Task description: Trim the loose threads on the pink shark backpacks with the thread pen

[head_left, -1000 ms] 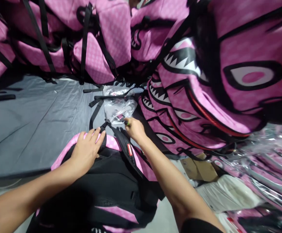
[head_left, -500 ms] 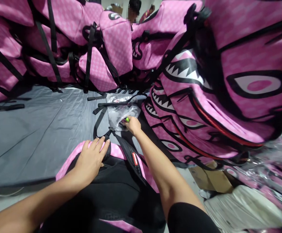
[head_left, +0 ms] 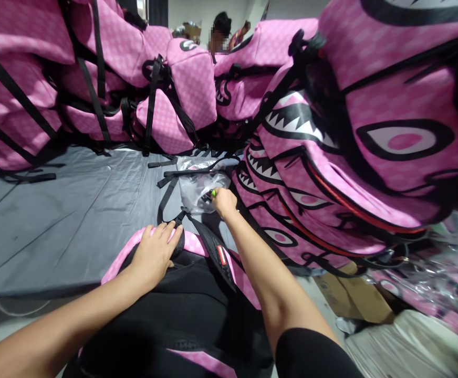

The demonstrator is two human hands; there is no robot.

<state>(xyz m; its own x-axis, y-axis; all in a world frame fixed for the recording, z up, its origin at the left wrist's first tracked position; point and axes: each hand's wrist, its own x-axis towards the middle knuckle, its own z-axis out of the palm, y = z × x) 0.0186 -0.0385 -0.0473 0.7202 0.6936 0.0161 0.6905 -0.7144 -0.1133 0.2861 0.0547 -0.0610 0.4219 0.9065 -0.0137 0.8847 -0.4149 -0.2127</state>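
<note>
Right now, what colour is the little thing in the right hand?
Bright green, held by the right hand; seen in the head view.

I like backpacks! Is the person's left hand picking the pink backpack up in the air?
No, the left hand lies flat on the pink backpack, which rests on the grey table.

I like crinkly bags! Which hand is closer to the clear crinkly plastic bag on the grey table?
The right hand. It touches the clear crinkly plastic bag at its right edge, pinching something small and green. The left hand lies flat on the pink and black backpack, nearer the person.
</note>
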